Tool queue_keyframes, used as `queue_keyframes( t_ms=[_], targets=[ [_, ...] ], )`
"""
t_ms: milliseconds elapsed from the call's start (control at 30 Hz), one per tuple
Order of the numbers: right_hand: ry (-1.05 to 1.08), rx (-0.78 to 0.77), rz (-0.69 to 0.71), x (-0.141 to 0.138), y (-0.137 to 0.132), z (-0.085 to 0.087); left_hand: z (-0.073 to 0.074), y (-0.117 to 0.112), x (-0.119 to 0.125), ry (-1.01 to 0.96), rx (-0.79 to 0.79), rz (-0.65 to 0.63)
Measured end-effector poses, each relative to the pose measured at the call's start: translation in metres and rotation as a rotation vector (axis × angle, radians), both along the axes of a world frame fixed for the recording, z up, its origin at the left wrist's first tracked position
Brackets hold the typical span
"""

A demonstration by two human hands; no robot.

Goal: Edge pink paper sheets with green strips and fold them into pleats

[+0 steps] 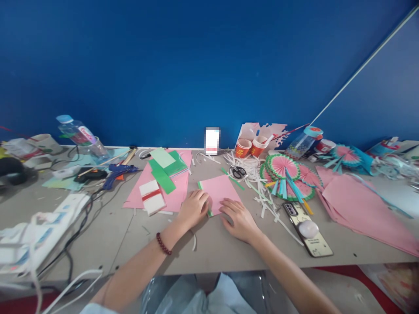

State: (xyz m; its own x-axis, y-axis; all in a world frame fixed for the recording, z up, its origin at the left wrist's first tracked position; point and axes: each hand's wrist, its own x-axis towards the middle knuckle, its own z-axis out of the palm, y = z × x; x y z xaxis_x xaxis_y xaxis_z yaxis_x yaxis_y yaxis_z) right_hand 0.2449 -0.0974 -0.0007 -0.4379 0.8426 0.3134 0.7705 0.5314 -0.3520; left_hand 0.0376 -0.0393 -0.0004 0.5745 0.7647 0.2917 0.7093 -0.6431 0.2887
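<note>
Midway between the front and back edges of the desk (pixel 216 253) lay a pink sheet (pixel 225 189). The right hand (pixel 238 218) rested open on it; the left hand (pixel 194 205) curled over its green border (pixel 200 185), pinching or not, I couldn't tell. Smoothing that border probably called for even pressure, sheet steadied.

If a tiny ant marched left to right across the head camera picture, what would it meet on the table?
White power strip → blue glue gun → white bundle with a red band → left hand → right hand → phone.
</note>
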Motion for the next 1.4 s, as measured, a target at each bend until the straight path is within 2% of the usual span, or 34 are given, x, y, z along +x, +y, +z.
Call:
queue_keyframes(
  t_ms=[167, 233, 467, 733, 900, 1033, 1200, 1400],
  targets=[
    [0.05, -0.043, 0.166, -0.005, -0.004, 0.003, -0.015, 0.006, 0.0, 0.086, 0.065, 0.11],
    [0.057, -0.049, 0.19, -0.006, -0.004, 0.003, -0.02, 0.006, 0.001, 0.127, 0.057, 0.127],
    [-0.119, -0.028, 0.032, -0.004, 0.0, -0.001, -0.032, 0.004, 0.002, 0.14, 0.074, 0.142],
    [-0.209, -0.066, -0.018, -0.004, -0.002, -0.012, -0.036, 0.006, 0.001, 0.161, 0.084, 0.147],
    [-0.201, -0.06, -0.028, -0.004, -0.002, -0.011, -0.031, 0.005, 0.0, 0.098, 0.083, 0.16],
    [-0.203, -0.067, -0.046, -0.004, -0.001, -0.011, -0.017, 0.001, -0.002, 0.085, 0.094, 0.186],
    [-0.199, -0.077, -0.06, -0.004, -0.001, -0.009, -0.001, -0.004, -0.003, 0.105, 0.105, 0.118],
    [-0.166, -0.066, -0.042, -0.001, 0.002, -0.006, 0.003, -0.004, -0.003, 0.078, 0.165, 0.122]
  ],
)
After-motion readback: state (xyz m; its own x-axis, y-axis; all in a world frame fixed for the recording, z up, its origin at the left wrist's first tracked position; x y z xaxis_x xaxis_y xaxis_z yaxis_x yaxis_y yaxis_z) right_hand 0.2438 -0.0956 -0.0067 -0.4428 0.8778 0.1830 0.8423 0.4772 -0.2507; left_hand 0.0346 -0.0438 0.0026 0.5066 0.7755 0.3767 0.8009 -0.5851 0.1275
